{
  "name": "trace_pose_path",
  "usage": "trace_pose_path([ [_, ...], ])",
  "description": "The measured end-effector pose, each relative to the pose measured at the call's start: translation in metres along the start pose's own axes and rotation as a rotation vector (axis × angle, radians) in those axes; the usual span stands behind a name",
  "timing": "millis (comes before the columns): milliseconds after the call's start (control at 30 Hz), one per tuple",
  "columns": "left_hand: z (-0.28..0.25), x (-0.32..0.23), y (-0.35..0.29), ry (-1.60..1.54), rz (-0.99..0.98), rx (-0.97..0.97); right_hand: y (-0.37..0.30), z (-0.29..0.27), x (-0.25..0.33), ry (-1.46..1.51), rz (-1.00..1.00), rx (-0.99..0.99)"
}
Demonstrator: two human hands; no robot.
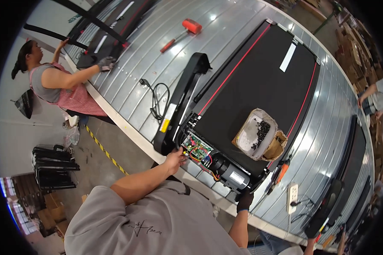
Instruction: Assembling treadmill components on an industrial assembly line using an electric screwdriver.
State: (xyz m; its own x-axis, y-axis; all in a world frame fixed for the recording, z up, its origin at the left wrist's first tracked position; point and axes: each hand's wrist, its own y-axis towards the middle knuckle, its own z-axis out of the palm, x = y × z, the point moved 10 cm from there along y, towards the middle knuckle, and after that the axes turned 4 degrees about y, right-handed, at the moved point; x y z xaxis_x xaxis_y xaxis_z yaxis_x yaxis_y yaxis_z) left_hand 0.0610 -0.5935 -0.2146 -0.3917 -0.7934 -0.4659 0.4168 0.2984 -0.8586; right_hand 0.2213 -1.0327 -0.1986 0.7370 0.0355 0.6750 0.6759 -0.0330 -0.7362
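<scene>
Both hands at the uncovered motor end of a treadmill

Taking the middle of my view as the clock's centre, I have the treadmill (247, 80) lying on the metal table (136, 76), its belt reaching toward 2 o'clock and its motor end turned to the wearer, around 5 and 6.

The left hand (174, 162) is at 7 o'clock, fingers bent and close together beside the circuit board (196, 148); I can't tell whether they pinch a wire or merely touch the frame. The right hand (245, 201), black-gloved, is at 5, against the end of the motor (232, 173). Its fingers are hidden, so I can't tell how far open it is or whether it grips anything.

I judge the work partway along. Motor and board sit in place with coloured wires about them, but nothing covers them; a long black cover (183, 93) lies just beside the treadmill at 11, so closing up looks undone. I can't make out whether every wire is connected.

At 3 o'clock, a cut-down box (249, 131) rests on the belt, open-topped, with a loose heap of small black pieces (263, 129), probably screws. Touching it, a smaller brown carton (275, 151) holds dark bits too small to name.
</scene>
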Motion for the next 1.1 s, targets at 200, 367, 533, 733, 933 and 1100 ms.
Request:
trace_pose_path([
  [200, -0.003, 0.021, -0.046, 0.171, -0.096, 0.193, -0.134, 0.035, 0.095, -0.709, -0.812, -0.31],
  [367, 0.006, 0.047, -0.065, 0.55, -0.234, 0.573, -0.129, 0.149, 0.114, -1.044, -1.303, -0.031],
  [533, -0.04, 0.088, -0.023, 0.095, -0.353, 0.445, -0.107, 0.141, 0.123, -1.08, -1.455, -0.063],
  [733, 0.029, 0.038, -0.039, -0.465, -0.433, 0.497, -0.102, 0.12, 0.122, -1.127, -1.495, -0.13],
  [933, -0.003, -0.056, -0.019, -0.635, -0.143, 0.127, -0.116, 0.13, 0.139, -1.077, -1.415, -0.119],
  [1100, -0.001, -0.074, -0.026, -0.696, -0.153, 0.063, -0.113, 0.137, 0.114, -1.0, -1.272, -0.402],
])
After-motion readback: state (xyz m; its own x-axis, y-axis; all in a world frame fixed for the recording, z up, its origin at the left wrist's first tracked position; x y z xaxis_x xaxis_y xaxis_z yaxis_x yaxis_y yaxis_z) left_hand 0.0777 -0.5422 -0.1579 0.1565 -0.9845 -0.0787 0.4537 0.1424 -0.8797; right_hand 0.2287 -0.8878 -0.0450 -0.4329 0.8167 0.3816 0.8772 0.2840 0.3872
